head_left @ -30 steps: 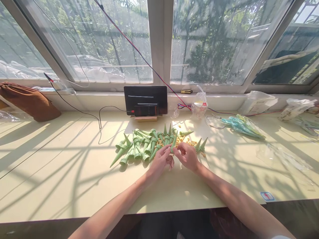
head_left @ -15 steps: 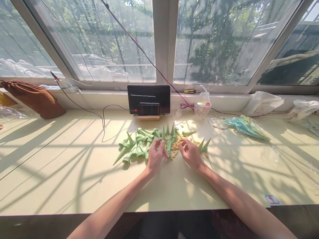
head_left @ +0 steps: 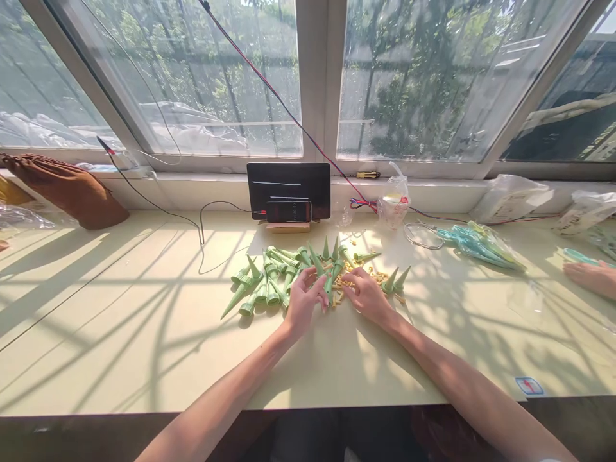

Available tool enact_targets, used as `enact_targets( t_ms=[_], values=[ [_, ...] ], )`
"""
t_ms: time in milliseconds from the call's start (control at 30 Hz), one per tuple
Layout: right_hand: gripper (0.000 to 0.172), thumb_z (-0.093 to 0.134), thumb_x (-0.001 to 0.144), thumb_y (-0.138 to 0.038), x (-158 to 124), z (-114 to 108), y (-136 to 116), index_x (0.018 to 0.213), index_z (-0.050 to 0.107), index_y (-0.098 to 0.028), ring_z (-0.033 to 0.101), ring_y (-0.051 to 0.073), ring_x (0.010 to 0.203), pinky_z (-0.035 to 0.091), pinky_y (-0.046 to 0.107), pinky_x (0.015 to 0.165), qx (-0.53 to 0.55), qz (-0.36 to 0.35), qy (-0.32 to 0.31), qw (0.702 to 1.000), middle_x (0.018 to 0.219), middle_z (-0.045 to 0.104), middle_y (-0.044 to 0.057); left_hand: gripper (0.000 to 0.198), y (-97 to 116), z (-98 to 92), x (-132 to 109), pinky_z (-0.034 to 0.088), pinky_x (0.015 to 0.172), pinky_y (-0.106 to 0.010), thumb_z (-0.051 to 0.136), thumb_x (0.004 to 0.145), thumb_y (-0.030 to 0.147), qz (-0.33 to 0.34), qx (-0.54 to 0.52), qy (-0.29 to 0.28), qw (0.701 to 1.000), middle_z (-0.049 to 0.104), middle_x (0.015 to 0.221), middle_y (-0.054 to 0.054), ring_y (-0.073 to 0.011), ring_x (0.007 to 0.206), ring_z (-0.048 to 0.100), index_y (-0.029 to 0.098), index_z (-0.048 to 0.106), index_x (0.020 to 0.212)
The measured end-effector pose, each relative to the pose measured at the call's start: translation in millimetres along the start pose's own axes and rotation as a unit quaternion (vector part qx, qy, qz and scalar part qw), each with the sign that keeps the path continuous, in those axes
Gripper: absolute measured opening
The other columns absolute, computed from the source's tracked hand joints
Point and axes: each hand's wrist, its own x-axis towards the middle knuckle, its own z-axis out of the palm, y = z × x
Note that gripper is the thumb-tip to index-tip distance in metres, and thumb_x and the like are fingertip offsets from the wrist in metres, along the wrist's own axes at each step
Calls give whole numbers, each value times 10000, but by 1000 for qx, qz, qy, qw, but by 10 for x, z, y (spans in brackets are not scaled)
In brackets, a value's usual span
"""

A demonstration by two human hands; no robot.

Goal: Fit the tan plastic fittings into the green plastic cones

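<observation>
My left hand (head_left: 303,298) is closed around a pale green plastic spike (head_left: 316,262), whose pointed end leans up and to the left. Its fingers hide the lower part of that spike. My right hand (head_left: 369,296) is just to the right, fingers bent together over small yellow-tan pegs (head_left: 337,296); what its fingertips hold is hidden. Left of my left hand lies a pile of green spikes with ribbed caps (head_left: 273,296). Several spikes (head_left: 335,248) stand point up behind my hands, and two more (head_left: 398,280) are beside my right hand.
A dark tablet (head_left: 289,176) with a phone (head_left: 289,212) before it stands at the back. Right of it are a tied plastic bag (head_left: 394,204) and a bag of teal pieces (head_left: 481,247). Another person's hand (head_left: 594,277) rests at the right edge. A brown pouch (head_left: 77,192) lies left.
The spike in my left hand has tipped to the left. My right hand has moved slightly left over the pegs. Another person's hand has come into view at the right.
</observation>
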Motion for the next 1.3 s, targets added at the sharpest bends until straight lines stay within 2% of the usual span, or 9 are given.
enact_targets(
  t_ms=[267,500,633,767,933,1033,1133,1233,1300],
  values=[
    [142,544,948,-217,2,35,26,951,681,-181,566,139,653,490,302,684,-14,11,-22,1000,985,583,68,405,20,20,-20,417,380,-246,766,746,372,-6,-20,-28,999,704,1019,-67,-86,430,556,198,460,947],
    [120,552,945,-223,5,36,28,920,657,-171,590,183,783,475,318,761,-27,32,-36,998,936,566,59,318,10,5,-15,434,407,-252,711,787,343,-6,-34,-68,997,700,1025,-65,-87,450,567,192,490,958],
    [134,539,952,-251,11,30,29,881,624,-176,577,180,775,462,316,755,-21,43,-39,998,918,564,50,320,4,-2,-12,427,405,-253,690,814,358,-10,-28,-71,997,689,844,-25,-105,439,556,192,480,989],
    [144,531,953,-283,10,32,39,867,591,-185,558,172,733,453,313,730,-23,48,-37,998,903,554,41,351,2,-5,-15,414,403,-247,690,823,378,-22,-22,-67,997,583,597,43,-132,422,544,190,467,1018],
    [149,478,965,-278,0,39,31,911,588,-192,557,172,727,457,319,724,-16,51,-28,998,935,540,46,348,2,15,-20,429,405,-248,720,794,385,-21,-23,-74,997,589,670,39,-131,443,571,197,469,946],
    [173,454,969,-285,1,33,7,929,594,-192,551,165,698,461,317,703,-7,49,-20,999,937,529,47,355,-4,32,-37,414,386,-244,707,799,457,4,30,-65,997,601,747,18,-121,441,579,189,483,863],
    [198,435,976,-300,10,29,-2,937,594,-188,545,162,683,461,317,694,7,47,-13,999,939,533,52,357,-20,35,-69,315,357,-219,668,822,507,30,139,-47,989,505,566,64,-91,358,471,186,518,857],
    [210,415,984,-303,26,33,14,929,582,-189,562,183,731,455,323,709,21,39,2,999,917,566,57,314,-43,27,-102,243,384,-214,644,841,482,79,285,-39,954,411,466,85,-67,352,364,179,563,827],
    [209,407,988,-299,36,34,30,908,569,-194,569,196,755,445,321,704,30,35,12,999,871,588,50,270,-67,15,-115,278,420,-222,634,851,437,124,367,-41,921,508,538,51,-67,395,389,170,603,837]
  ],
)
